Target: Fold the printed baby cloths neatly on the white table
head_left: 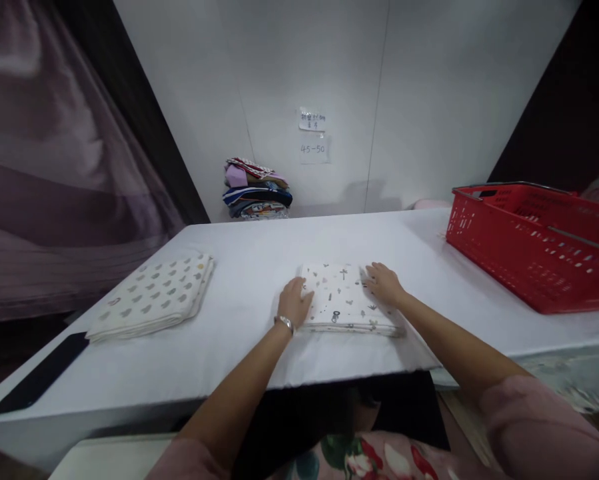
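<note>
A folded white cloth (346, 297) with small grey printed motifs lies flat near the front edge of the table, its layered fold facing me. At its left side rests my left hand (295, 303), fingers apart and touching the edge; a bracelet circles that wrist. My right hand (383, 283) lies on the cloth's right side near the far corner, with its fingers stretched out over the top. Neither hand grips the cloth. Another folded cloth (156, 293), off-white with rows of grey spots, sits at the left part of the table.
A red plastic basket (529, 247) with metal handles stands at the right. A dark flat panel (42, 373) lies at the left front corner. Behind the table, a stack of folded fabrics (256, 190) rests against the wall, beside paper labels (313, 148). The table (249, 253) is covered in white.
</note>
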The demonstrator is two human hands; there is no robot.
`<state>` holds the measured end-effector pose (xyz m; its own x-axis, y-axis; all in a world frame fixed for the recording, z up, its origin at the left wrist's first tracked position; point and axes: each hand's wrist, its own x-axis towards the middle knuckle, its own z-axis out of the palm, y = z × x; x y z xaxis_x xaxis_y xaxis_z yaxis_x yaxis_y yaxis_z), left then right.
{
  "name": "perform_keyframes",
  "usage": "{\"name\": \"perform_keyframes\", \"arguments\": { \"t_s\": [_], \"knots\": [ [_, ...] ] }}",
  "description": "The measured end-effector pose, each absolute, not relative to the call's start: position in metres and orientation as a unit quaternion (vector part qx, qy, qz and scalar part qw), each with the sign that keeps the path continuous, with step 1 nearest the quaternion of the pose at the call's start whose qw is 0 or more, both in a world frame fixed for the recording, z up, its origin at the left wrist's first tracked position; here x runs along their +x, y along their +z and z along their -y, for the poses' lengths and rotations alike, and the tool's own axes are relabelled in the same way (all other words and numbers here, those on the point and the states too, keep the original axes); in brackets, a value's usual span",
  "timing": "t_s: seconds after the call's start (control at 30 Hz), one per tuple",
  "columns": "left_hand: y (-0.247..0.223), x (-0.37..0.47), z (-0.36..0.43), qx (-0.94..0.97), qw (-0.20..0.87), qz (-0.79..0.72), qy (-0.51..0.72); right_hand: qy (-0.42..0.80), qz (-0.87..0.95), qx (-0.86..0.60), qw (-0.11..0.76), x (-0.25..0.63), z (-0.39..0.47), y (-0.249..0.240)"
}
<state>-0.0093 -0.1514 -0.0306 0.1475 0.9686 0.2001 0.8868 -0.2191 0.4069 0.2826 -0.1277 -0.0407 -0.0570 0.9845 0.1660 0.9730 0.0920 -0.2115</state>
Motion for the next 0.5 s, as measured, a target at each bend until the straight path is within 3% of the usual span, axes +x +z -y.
{"name": "perform_keyframes", "arguments": {
  "t_s": [0.2,0.5],
  "knots": [
    [-0.043,0.001,0.214,0.896,0.056,-0.414,0.148,0.072,0.765,-0.632,0.104,0.265,0.076,-0.036],
    [-0.056,0.007,0.182,0.902,0.022,-0.406,0.143,0.258,0.670,-0.686,0.121,0.279,0.044,-0.033]
  ]
}}
